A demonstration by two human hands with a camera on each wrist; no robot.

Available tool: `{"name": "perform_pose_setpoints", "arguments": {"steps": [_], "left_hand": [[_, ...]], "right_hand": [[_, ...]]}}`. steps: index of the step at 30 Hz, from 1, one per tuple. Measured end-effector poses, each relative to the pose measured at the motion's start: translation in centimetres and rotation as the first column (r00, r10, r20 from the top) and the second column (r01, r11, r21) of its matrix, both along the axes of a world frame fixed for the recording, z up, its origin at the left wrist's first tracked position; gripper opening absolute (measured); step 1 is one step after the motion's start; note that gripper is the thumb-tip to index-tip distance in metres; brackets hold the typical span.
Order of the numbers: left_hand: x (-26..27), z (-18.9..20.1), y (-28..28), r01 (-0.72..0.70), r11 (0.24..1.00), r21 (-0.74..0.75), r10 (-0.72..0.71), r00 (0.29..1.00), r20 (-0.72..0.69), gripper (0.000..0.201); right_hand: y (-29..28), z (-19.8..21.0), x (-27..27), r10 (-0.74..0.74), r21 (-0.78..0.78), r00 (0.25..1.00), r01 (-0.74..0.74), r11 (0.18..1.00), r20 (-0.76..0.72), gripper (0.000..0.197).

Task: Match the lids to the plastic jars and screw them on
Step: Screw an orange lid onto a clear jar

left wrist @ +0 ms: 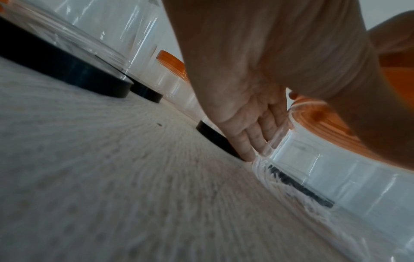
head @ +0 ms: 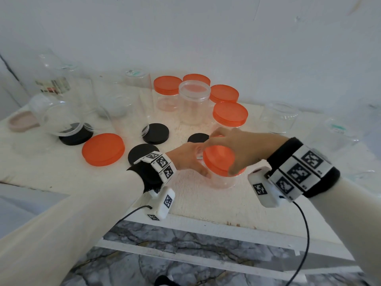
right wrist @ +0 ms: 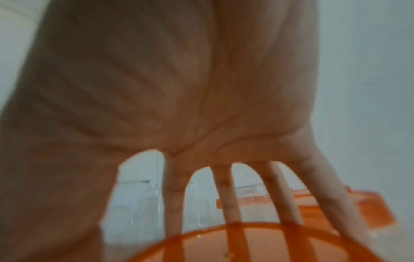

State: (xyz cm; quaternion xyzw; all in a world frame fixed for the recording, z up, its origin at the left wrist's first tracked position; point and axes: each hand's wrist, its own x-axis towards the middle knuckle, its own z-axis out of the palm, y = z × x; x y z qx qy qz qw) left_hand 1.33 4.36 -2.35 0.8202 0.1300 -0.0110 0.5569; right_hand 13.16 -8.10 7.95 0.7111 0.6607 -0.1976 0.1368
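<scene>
A clear plastic jar (head: 225,181) stands near the table's front edge with an orange lid (head: 218,159) on its mouth. My left hand (head: 191,159) grips the jar's left side; in the left wrist view the left hand's fingers (left wrist: 255,136) lie against the clear jar wall (left wrist: 340,179), with the orange lid (left wrist: 325,120) showing above. My right hand (head: 237,145) sits on top of the lid, fingers spread over it and curled down round its rim. In the right wrist view the right hand's fingers (right wrist: 228,202) reach down over the orange lid (right wrist: 268,246).
Several jars capped in orange (head: 229,115) and one with a clear lid (head: 194,93) stand behind. A loose orange lid (head: 103,149) and black lids (head: 155,133) (head: 142,153) (head: 198,138) lie to the left. Open clear jars stand at the left (head: 61,114) and right (head: 278,118).
</scene>
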Motion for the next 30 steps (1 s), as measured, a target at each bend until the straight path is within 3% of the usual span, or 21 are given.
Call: {"name": "perform_pose_setpoints", "arguments": {"steps": [3,6,11,13,18,23,30], "left_hand": [[0.0,-0.1,0.1,-0.017,0.999,-0.037,0.017,1.0,0.011,0.066],[0.0,0.0,0.1,-0.011,0.999,-0.042,0.012,1.0,0.011,0.059],[0.1,-0.1,0.2,-0.015,1.0,-0.014,0.015,1.0,0.011,0.07],[0.1,-0.3,0.2,-0.009,1.0,-0.021,0.01,1.0,0.015,0.071],[0.1,-0.3,0.2,-0.005,0.999,-0.044,0.005,1.0,0.014,0.071],[0.2,-0.4,0.4,0.003,1.0,-0.026,-0.003,1.0,0.002,0.08],[0.2,-0.3,0.2,-0.001,1.0,0.019,0.001,1.0,0.006,0.078]], "right_hand": [[0.1,-0.6,-0.8,-0.121,0.133,0.978,0.099,0.986,0.169,0.076],[0.1,-1.1,-1.0,-0.164,0.173,0.943,0.117,0.978,0.288,0.084],[0.0,0.3,0.1,-0.031,-0.024,0.995,0.029,0.999,-0.092,0.079],[0.0,0.0,0.2,-0.037,-0.004,0.997,0.037,0.999,-0.074,0.078],[0.4,-1.1,-0.6,-0.109,0.11,0.983,0.093,0.99,0.149,0.083],[0.3,-0.3,0.2,-0.037,-0.048,0.999,0.038,0.998,0.014,0.098],[0.0,-0.5,0.3,-0.045,0.107,0.999,0.043,0.993,0.015,0.09]]}}
